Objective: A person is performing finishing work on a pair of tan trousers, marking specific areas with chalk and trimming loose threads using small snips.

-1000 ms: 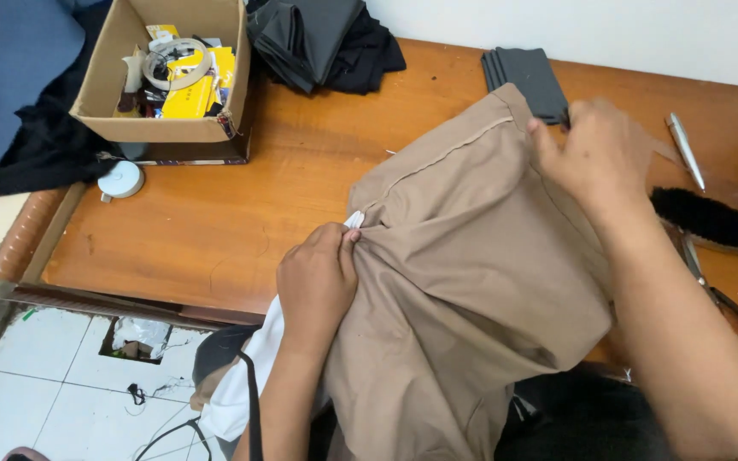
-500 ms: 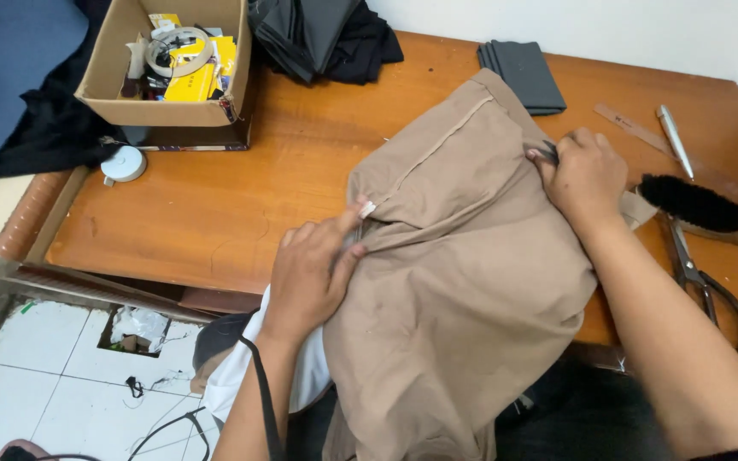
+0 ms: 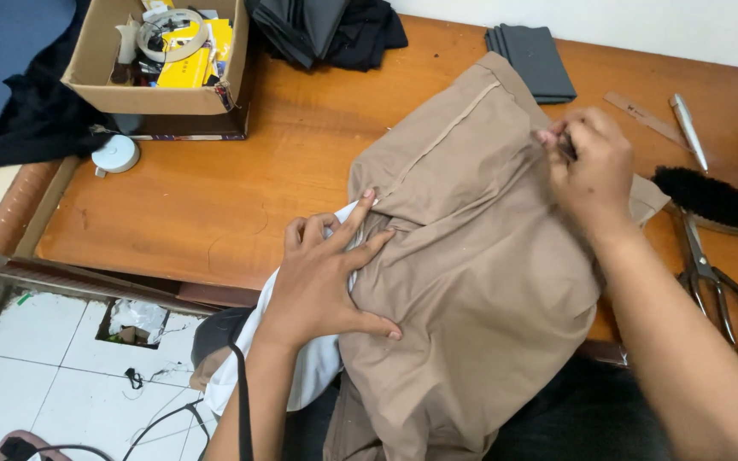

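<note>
Left hand (image 3: 322, 277) is lying flat, fingers spread, pressing the tan garment (image 3: 471, 282). Right hand (image 3: 591, 166) is pinching its far edge. Smoothing appears mid-way; folds are still showing.

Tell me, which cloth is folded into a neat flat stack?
The small grey stack at the table's far edge; the tan garment lies spread, the black pile is crumpled.

Wooden table (image 3: 215, 196), bearing tan garment (image 3: 471, 282), cardboard box (image 3: 104, 81), dark cloth heap (image 3: 326, 30), folded grey fabric (image 3: 531, 60), black brush (image 3: 711, 196), scissors (image 3: 719, 290), ruler (image 3: 642, 115).
</note>
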